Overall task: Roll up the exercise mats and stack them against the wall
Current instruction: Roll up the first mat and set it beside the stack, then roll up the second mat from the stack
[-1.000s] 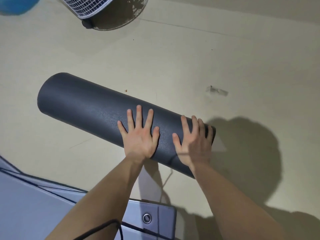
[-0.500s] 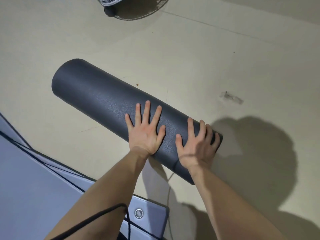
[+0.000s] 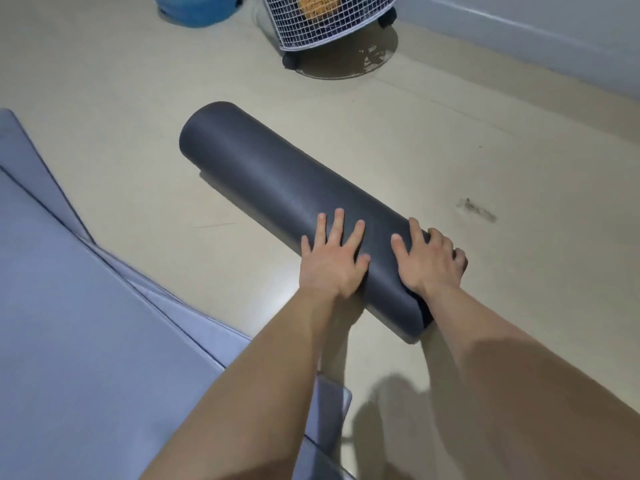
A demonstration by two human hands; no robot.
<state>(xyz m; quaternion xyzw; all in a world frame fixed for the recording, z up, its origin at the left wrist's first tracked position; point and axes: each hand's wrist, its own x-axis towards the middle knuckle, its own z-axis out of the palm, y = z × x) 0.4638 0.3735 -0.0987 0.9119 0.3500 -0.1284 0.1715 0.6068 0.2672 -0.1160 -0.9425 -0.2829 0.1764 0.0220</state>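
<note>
A dark grey exercise mat point(image 3: 263, 181), fully rolled into a thick cylinder, lies on the beige floor, running from upper left to lower right. My left hand point(image 3: 329, 261) rests flat on top of the roll near its right end, fingers spread. My right hand point(image 3: 426, 261) presses on the roll's right end, fingers curled over the far edge. Flat blue-grey mats point(image 3: 69, 306) lie overlapped on the floor to the left, partly under my left forearm.
A white wire-cage fan point(image 3: 325, 19) on dark casters stands at the top, on a round stained patch of floor. A blue container point(image 3: 197, 8) sits at the top left. The pale wall point(image 3: 519, 32) runs along the upper right. A dark smudge point(image 3: 476, 209) marks the floor.
The view has tilted up and back, bringing the fan, blue container and wall into sight. Both hands stay on the roll; my right hand's fingers have curled further over its end.
</note>
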